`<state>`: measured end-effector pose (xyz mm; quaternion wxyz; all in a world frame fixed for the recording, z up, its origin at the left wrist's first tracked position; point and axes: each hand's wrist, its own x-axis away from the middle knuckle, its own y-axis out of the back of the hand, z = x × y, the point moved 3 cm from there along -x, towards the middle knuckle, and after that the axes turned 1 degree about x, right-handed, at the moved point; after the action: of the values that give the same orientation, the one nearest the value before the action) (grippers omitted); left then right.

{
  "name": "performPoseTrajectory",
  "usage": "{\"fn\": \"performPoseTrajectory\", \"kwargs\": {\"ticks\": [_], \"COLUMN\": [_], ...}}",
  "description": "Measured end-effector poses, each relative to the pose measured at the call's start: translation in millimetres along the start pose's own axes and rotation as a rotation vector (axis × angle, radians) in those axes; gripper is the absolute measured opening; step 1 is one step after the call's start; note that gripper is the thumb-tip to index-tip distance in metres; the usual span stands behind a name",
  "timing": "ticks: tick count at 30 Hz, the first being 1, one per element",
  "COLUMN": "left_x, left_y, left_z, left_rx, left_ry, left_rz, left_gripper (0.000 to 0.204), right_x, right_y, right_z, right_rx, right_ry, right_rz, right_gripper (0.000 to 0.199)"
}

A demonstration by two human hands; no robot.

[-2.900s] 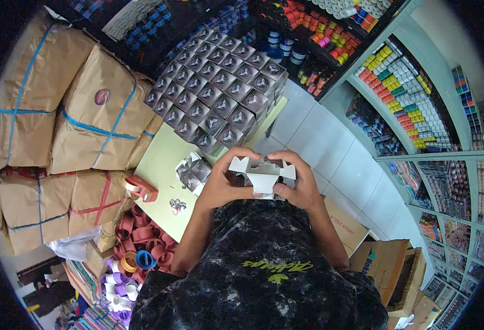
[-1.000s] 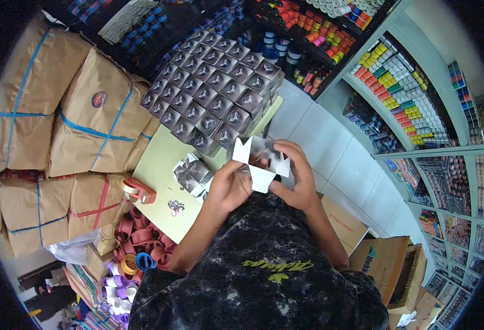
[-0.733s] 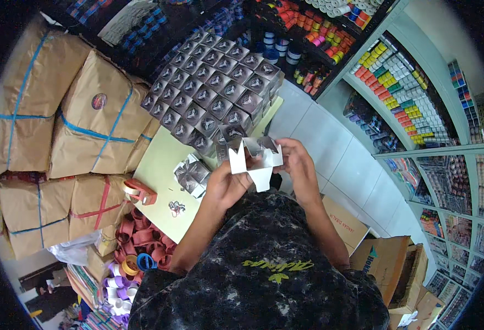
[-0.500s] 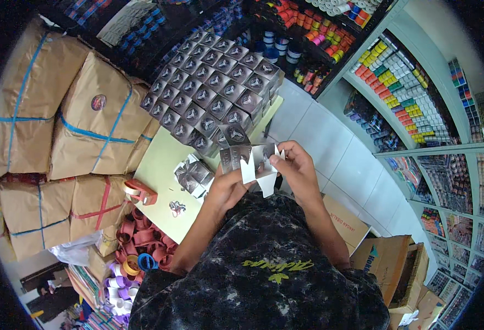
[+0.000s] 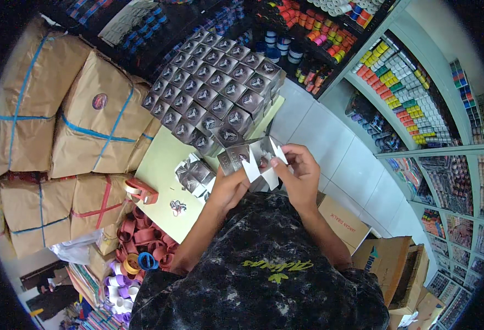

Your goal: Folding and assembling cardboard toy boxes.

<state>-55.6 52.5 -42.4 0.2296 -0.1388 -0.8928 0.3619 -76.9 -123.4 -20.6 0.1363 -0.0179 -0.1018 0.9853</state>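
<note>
Between my two hands is a small dark printed carton [image 5: 232, 157] with white inner flaps, partly unfolded. My left hand [image 5: 228, 187] grips its left side from below, some fingers hidden behind the card. On the other side, my right hand [image 5: 298, 171] pinches a white flap between thumb and fingers. Just beyond stands a large block of stacked dark printed boxes [image 5: 203, 91] on the pale yellow table [image 5: 159, 184]. Beside my left hand lies a pile of flattened cartons [image 5: 194, 175]. A small bunch of stickers [image 5: 177, 207] rests nearer the table's front.
A red tape dispenser [image 5: 141, 191] sits at the table's left edge, above a heap of red rings [image 5: 145, 234]. Large brown wrapped parcels [image 5: 88, 115] are stacked at left. Open cardboard boxes [image 5: 387, 264] stand at lower right. Shelves of colourful spools [image 5: 401, 91] line the right.
The carton in my hands has turned slightly, and its white flaps now stand at different angles. My right hand has shifted a little to the right and down.
</note>
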Motion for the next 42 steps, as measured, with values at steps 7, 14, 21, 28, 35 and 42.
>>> {"fn": "performPoseTrajectory", "kwargs": {"ticks": [7,14,21,28,35,42], "left_x": [0.3,-0.8,-2.0,-1.3,-0.5,-0.6], "left_y": [7.9,7.5,14.1,16.5,19.9,28.5], "left_z": [1.9,2.5,7.8,7.1,7.8,14.4], "left_rx": [0.047,0.107,0.115,0.106,0.119,0.027], "left_ry": [-0.008,-0.023,-0.005,-0.005,0.028,0.072], "left_rz": [0.108,0.138,0.085,0.114,0.133,0.098], "left_gripper": [0.047,0.040,0.042,0.043,0.049,0.051], "right_x": [-1.6,-4.0,-4.8,-6.3,-7.3,-7.3], "right_y": [-7.1,-6.2,-2.0,0.7,4.7,12.3], "right_z": [30.7,41.7,36.5,37.9,33.2,16.0], "right_rx": [0.372,0.548,0.585,0.589,0.380,0.305], "right_ry": [0.324,0.425,0.431,0.454,0.339,0.304], "right_rz": [0.097,0.182,0.222,0.319,0.387,0.311], "right_gripper": [0.026,0.023,0.022,0.029,0.033,0.026]}}
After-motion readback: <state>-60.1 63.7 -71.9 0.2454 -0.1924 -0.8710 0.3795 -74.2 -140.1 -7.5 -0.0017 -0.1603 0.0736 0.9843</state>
